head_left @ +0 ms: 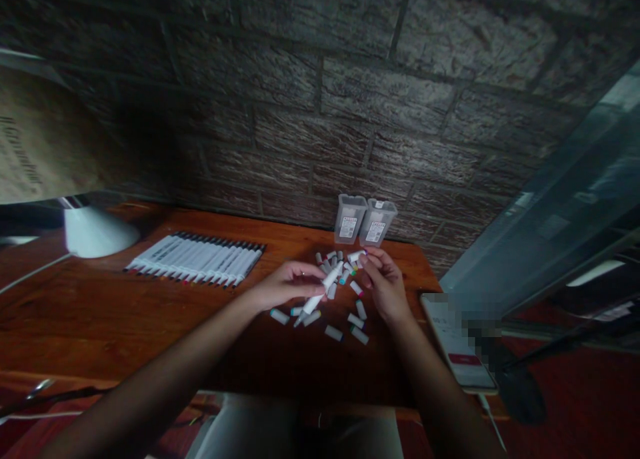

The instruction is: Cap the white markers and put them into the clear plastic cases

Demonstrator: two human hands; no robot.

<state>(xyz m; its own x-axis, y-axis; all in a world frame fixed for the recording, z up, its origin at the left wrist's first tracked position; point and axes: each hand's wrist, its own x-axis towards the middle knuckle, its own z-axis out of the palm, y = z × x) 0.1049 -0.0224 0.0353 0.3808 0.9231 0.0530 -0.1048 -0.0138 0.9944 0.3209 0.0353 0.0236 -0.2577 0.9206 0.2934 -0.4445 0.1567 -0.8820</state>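
My left hand (287, 286) is closed around the barrel of a white marker (314, 302), which lies slantwise with bare tips showing at its ends. My right hand (386, 287) pinches a white marker cap (356, 256) with a purple end, just beyond the marker's upper tip and apart from it. Under and around both hands, several loose white caps (334, 333) with coloured ends are scattered on the wooden table (125, 332). To the left lies a neat row of capped-looking white markers (200, 257), side by side, with dark ends at the back.
Two clear plastic containers (349, 219) with labels stand against the brick wall (320, 126). A white lamp (95, 229) with a brown paper-like shade is at the left. On the right edge rests a phone or tablet (453, 339) with a cable, beside a dark stand (523, 389).
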